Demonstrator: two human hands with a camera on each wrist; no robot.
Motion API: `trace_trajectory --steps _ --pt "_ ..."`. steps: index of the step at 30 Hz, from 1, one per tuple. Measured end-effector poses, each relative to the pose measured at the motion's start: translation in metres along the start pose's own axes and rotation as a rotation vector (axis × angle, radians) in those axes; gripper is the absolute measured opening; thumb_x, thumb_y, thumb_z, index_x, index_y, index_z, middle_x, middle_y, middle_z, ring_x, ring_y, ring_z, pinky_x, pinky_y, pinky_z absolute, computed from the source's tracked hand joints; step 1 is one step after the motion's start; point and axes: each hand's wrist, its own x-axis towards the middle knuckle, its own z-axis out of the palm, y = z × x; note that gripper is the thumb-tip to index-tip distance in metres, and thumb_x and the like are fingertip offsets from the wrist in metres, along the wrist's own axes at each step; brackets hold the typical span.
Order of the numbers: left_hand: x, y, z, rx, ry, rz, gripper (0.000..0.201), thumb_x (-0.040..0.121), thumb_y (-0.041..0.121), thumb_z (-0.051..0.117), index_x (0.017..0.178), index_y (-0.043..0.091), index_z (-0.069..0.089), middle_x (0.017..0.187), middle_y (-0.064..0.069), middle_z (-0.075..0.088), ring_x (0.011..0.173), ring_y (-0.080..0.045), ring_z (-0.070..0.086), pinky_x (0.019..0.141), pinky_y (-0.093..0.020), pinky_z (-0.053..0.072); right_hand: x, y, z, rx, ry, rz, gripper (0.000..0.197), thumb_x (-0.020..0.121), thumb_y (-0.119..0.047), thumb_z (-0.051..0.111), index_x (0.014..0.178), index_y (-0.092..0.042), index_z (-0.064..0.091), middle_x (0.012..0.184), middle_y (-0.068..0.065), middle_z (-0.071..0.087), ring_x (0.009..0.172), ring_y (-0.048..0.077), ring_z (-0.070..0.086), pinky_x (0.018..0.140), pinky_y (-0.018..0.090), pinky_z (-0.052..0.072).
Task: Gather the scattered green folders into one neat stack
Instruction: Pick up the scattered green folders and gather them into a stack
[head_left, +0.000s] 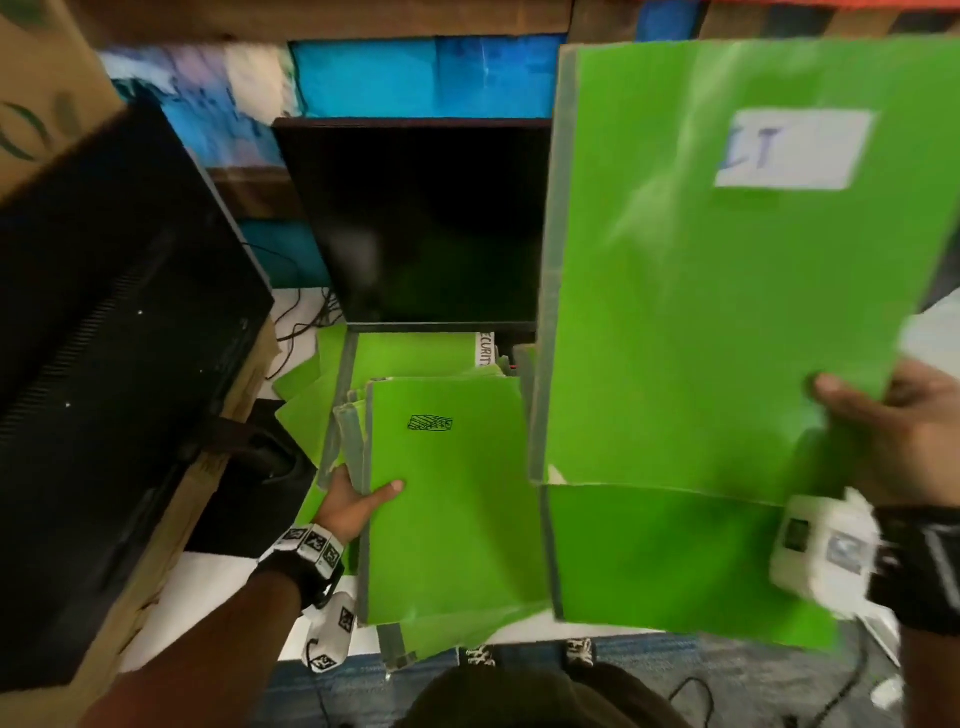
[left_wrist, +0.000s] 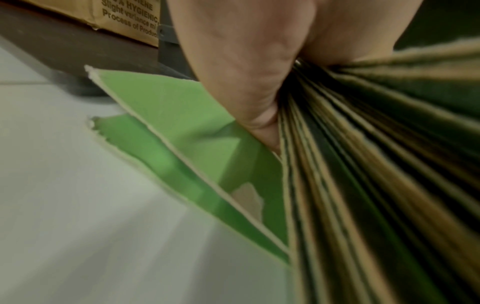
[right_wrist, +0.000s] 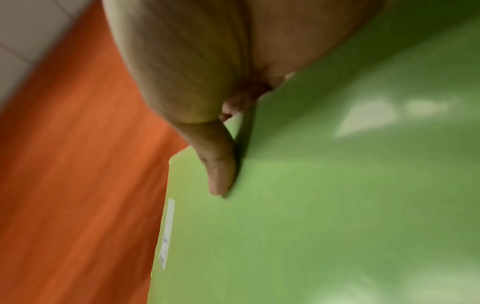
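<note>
My right hand (head_left: 878, 431) holds up a large green folder (head_left: 717, 291) with a white label reading "IT", thumb on its front near the lower right corner; in the right wrist view the thumb (right_wrist: 218, 174) presses the green folder (right_wrist: 337, 205). My left hand (head_left: 353, 501) grips the left edge of a stack of green folders (head_left: 447, 499), thumb on the top folder, which bears a scribbled black mark. The left wrist view shows my left hand (left_wrist: 249, 86) pinching the fanned edges of the stack (left_wrist: 363, 185). Another green folder (head_left: 675, 561) lies at the lower right, and more folders (head_left: 306, 410) spread under the stack.
A dark monitor (head_left: 426, 223) stands behind the folders, its base over them. A black unit (head_left: 104, 338) on a cardboard box (head_left: 47, 83) crowds the left side. Cables (head_left: 301, 322) run over the white tabletop (head_left: 208, 592). A loose folder flap (left_wrist: 166, 127) hangs over the tabletop.
</note>
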Motion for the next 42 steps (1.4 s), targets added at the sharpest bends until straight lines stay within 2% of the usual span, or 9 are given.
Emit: trace_trajectory --steps 3,9,13,21,27,30,33,37,42 --pt "0.001 -0.005 -0.002 0.006 -0.025 -0.024 0.131 0.044 0.066 0.083 0.147 0.012 0.022 0.148 -0.011 0.04 0.135 -0.032 0.039 0.111 -0.049 0.033 0.007 0.036 0.07 0.093 -0.13 -0.01 0.024 0.08 0.004 0.057 0.095 -0.01 0.069 0.085 0.002 0.076 0.072 0.019 0.071 0.069 0.037 0.059" --pt "-0.01 -0.002 0.001 -0.029 0.009 -0.005 0.082 0.069 0.027 0.084 0.132 0.007 0.036 0.124 -0.011 0.058 0.115 -0.031 0.056 0.104 -0.047 0.043 0.029 0.114 0.116 0.102 -0.201 0.213 0.036 0.083 0.013 0.053 0.117 0.003 0.057 0.097 0.009 0.074 0.084 0.027 0.071 0.075 0.045 0.056" --pt "-0.004 -0.01 -0.002 -0.007 -0.035 -0.005 0.039 0.08 -0.007 0.066 0.106 0.014 0.045 0.103 -0.019 0.056 0.089 -0.03 0.057 0.091 -0.052 0.048 0.031 0.158 0.12 -0.445 -0.335 0.212 0.048 0.078 0.004 0.07 0.122 -0.013 0.059 0.108 0.006 0.071 0.097 0.026 0.068 0.089 0.045 0.053" --pt "-0.015 0.001 0.0 -0.012 -0.013 -0.005 0.039 0.085 0.019 0.069 0.114 0.018 0.044 0.091 -0.007 0.062 0.078 -0.023 0.061 0.075 -0.038 0.054 0.033 0.211 0.144 -0.4 -0.17 0.479 0.021 0.089 -0.011 0.062 0.109 -0.014 0.065 0.098 0.015 0.07 0.087 0.029 0.065 0.087 0.04 0.052" --pt "-0.021 0.003 0.004 -0.101 -0.027 -0.001 0.054 0.086 0.016 0.067 0.13 0.01 0.038 0.115 -0.004 0.059 0.11 -0.023 0.056 0.097 -0.035 0.042 0.055 0.201 0.14 -0.458 -0.104 0.454 0.035 0.087 0.004 0.054 0.117 -0.011 0.064 0.097 0.01 0.068 0.082 0.026 0.064 0.08 0.034 0.053" --pt "-0.021 0.002 0.002 -0.115 -0.051 0.002 0.085 0.063 0.023 0.086 0.131 0.006 0.037 0.119 -0.011 0.061 0.113 -0.028 0.058 0.101 -0.044 0.046 0.056 0.198 0.151 -0.276 -0.118 0.479 0.042 0.083 0.019 0.048 0.113 -0.006 0.063 0.081 0.01 0.073 0.064 0.023 0.067 0.064 0.029 0.057" --pt "-0.021 0.0 0.0 -0.118 -0.082 0.01 0.114 0.042 0.045 0.092 0.133 0.006 0.035 0.121 -0.012 0.06 0.113 -0.028 0.058 0.102 -0.048 0.045 0.055 0.198 0.171 -0.326 -0.204 0.467 0.047 0.089 0.002 0.055 0.129 -0.022 0.053 0.092 0.003 0.072 0.083 0.024 0.067 0.08 0.035 0.055" --pt "-0.024 0.007 0.006 -0.069 -0.052 0.041 0.056 0.081 0.001 0.068 0.127 0.0 0.036 0.094 -0.001 0.055 0.1 -0.032 0.056 0.103 -0.049 0.042 0.065 0.197 0.166 -0.443 -0.259 0.388 0.065 0.09 -0.001 0.057 0.145 -0.028 0.035 0.11 0.011 0.068 0.089 0.02 0.065 0.066 0.015 0.052" --pt "-0.028 0.01 0.012 -0.069 0.01 0.08 0.045 0.089 -0.001 0.058 0.128 0.0 0.035 0.089 -0.007 0.051 0.103 -0.046 0.051 0.102 -0.052 0.039 0.065 0.209 0.163 -0.513 -0.3 0.354 0.066 0.091 0.0 0.055 0.147 -0.027 0.032 0.124 0.013 0.064 0.098 0.024 0.065 0.085 0.031 0.052"
